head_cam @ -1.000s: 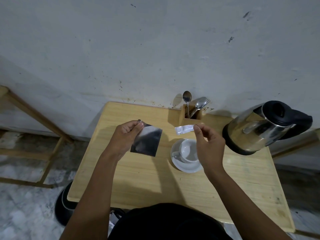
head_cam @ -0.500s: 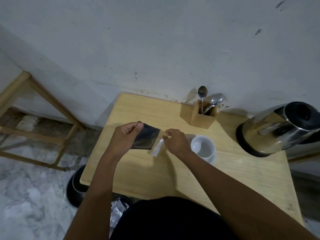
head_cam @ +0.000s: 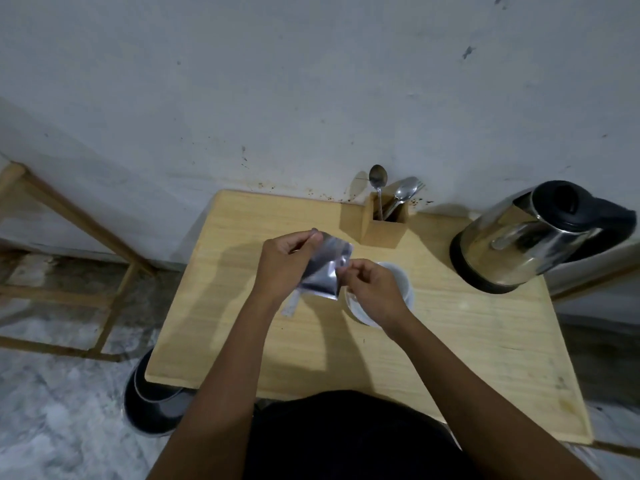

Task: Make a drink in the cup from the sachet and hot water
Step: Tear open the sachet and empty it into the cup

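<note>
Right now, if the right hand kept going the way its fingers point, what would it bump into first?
The right hand points up-left, fingertips already at the shiny silver foil sachet that the left hand holds. So the sachet comes first, probably; depth is hard to judge.

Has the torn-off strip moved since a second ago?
Yes. The torn strip left the right hand, which held it up near the utensil holder. It now lies on the table, left of the saucer.

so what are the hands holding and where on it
Both hands hold the silver sachet: the left hand pinches its top left corner, the right hand pinches its right edge. Nothing else is held.
</note>
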A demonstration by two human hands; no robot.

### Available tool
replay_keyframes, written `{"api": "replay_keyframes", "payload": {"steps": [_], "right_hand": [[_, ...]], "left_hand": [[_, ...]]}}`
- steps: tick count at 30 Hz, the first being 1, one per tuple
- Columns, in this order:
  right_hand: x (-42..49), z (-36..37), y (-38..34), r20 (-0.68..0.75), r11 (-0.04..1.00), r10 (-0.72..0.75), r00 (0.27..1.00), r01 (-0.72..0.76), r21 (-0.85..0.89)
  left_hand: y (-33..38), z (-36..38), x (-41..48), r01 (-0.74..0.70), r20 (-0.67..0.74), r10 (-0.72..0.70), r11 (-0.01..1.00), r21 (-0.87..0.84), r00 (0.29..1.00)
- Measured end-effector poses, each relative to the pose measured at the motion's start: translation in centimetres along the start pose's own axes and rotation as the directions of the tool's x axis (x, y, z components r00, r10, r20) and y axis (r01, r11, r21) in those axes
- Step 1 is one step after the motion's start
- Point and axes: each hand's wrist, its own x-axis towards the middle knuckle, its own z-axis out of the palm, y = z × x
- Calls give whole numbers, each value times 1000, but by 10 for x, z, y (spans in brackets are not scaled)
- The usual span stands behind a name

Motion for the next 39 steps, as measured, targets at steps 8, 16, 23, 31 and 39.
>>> {"api": "replay_keyframes", "payload": {"steps": [8, 16, 23, 31, 39], "right_hand": [[-25, -40, 13, -235, 983, -166, 958, 141, -120], [-60, -53, 38, -223, 925, -305, 926, 232, -301], [-66, -64, 53, -423, 931, -347, 837, 254, -261], [-62, -89, 56, -400, 956, -212, 892, 104, -275], [-42, -107, 36, -287, 861, -200, 937, 28, -507]], "left_hand": [[13, 29, 6, -16, 150, -5, 990, 142, 989], [27, 76, -13, 59, 226, -87, 990, 128, 970], [25, 82, -19, 113, 264, -129, 991, 74, 956], [-65, 67, -8, -36, 280, -134, 848, 528, 951], [-78, 78, 1, -190, 387, -31, 833, 519, 921]]}}
